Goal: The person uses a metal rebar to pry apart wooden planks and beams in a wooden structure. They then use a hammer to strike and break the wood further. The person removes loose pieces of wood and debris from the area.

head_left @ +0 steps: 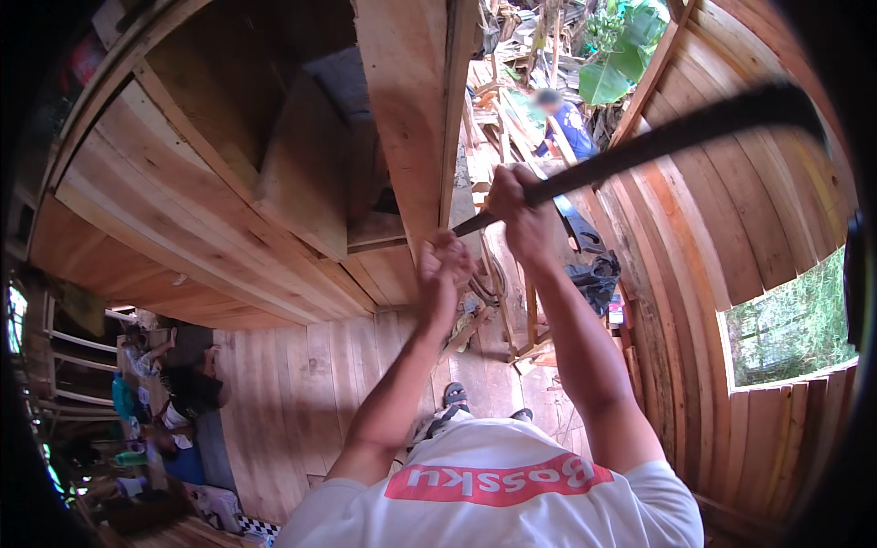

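A long dark machete (676,139) with a hooked tip slants from the middle of the head view up to the upper right. Its blade is slightly blurred. My right hand (523,208) is closed round the grip, just below the blade. Lower and to the left, my left hand (444,259) has its fingers curled in at the thin butt end of the handle. Right behind that hand stands an upright wooden post (406,110), its edge close to my fingers; whether they touch it is hard to see.
A plank wall (201,192) with an opening is at left, and a curved-looking board wall (722,183) with a window (787,320) at right. Beyond the doorway a person in blue (571,128) is among timber. People sit on the plank floor (301,384) at far left.
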The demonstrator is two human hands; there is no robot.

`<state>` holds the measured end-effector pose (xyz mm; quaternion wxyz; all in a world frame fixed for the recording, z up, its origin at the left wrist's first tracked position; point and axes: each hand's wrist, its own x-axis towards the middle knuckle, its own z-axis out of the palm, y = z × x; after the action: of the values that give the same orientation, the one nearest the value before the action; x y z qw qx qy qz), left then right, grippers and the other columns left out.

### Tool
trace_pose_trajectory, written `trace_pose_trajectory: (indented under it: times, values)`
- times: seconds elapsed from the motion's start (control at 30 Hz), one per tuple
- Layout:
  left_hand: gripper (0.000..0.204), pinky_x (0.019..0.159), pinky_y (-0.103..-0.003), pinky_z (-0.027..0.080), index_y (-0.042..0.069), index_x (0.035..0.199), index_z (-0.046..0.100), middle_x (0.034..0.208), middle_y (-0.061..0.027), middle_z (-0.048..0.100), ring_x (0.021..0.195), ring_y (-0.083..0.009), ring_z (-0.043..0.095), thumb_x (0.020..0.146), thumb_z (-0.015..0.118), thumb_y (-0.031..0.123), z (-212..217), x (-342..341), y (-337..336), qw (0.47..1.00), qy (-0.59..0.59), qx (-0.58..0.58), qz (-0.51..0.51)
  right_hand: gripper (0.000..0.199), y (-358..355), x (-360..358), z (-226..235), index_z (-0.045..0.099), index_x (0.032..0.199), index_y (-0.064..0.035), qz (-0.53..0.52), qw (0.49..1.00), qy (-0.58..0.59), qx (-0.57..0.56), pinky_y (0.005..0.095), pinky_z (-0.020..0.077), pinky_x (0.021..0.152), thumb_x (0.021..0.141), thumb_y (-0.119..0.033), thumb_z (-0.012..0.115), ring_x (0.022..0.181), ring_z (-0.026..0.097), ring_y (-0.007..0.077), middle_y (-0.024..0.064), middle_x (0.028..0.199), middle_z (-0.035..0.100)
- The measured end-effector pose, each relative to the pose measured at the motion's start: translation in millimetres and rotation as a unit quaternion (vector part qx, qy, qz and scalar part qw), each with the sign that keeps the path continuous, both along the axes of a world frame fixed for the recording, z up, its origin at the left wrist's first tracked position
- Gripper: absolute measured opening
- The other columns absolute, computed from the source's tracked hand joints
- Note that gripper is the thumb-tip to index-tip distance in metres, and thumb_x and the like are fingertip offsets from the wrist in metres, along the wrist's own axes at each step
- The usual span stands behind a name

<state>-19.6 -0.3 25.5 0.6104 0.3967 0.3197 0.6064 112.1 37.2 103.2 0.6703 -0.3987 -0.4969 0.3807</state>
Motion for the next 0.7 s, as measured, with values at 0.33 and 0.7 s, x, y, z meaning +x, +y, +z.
trace_pose_trajectory:
  times: [0.33, 0.7]
  values:
    - [0.071, 0.102, -0.042, 0.032, -0.002, 0.134, 0.033, 0.127, -0.0170, 0.048, 0.121, -0.0265, 0.046, 0.080, 0.071, 0.025, 294.9, -5.4, -45.6, 0.686, 0.267, 0.677, 0.027, 0.026, 8.3, -3.1, 13.8, 0.053, 0.071, 0.0009, -0.086, 0.986, -0.117, 0.085, 0.0333, 0.0381, 0.053, 0.091, -0.016, 0.054, 0.058, 0.049, 0.0131, 0.0067, 0.060, 0.051]
    - [0.031, 0.081, -0.040, 0.043, 0.000, 0.093, 0.057, 0.089, -0.0200, 0.059, 0.088, -0.0224, 0.057, 0.087, 0.063, 0.030, 417.2, 94.6, -79.8, 0.552, 0.670, 0.476, -0.143, 0.039, 1.4, 8.6, 17.5, 0.054, 0.067, 0.0034, -0.051, 0.986, -0.156, 0.025, 0.0379, 0.0391, 0.051, 0.090, -0.027, 0.060, 0.051, 0.044, 0.0159, 0.0097, 0.052, 0.047]
